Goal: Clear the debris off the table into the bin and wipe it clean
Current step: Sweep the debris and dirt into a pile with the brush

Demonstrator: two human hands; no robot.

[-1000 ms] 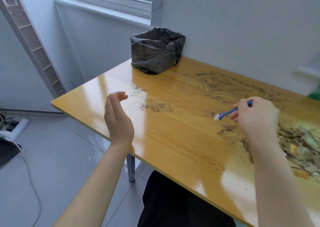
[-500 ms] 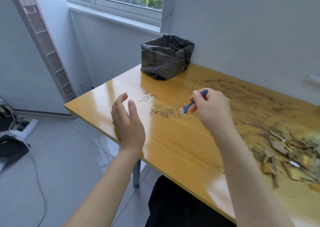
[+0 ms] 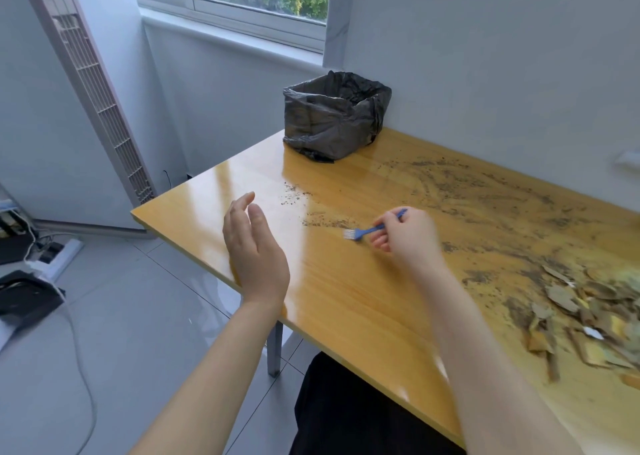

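Note:
My right hand (image 3: 407, 238) grips a small blue brush (image 3: 367, 231) with white bristles, held low over the yellow wooden table (image 3: 346, 298). The bristles sit just right of a thin streak of dark crumbs (image 3: 323, 223). More dark dust (image 3: 485, 194) is smeared across the back of the table. A pile of dry leaves and brown scraps (image 3: 588, 316) lies at the right edge. A bin lined with a grey bag (image 3: 334, 115) stands at the table's back left corner. My left hand (image 3: 254, 250) hovers open, edge-on, above the near left part of the table.
A white wall runs behind the table, with a window to the left of it. A tall slatted unit (image 3: 100, 101) stands on the left. Cables and a power strip (image 3: 52, 253) lie on the grey tiled floor. A table leg (image 3: 275, 350) shows under the front edge.
My right hand carried the brush from the right side of the table leftward to the crumb streak. The left hand stayed hovering open. The view shifted, showing more of the bin and window.

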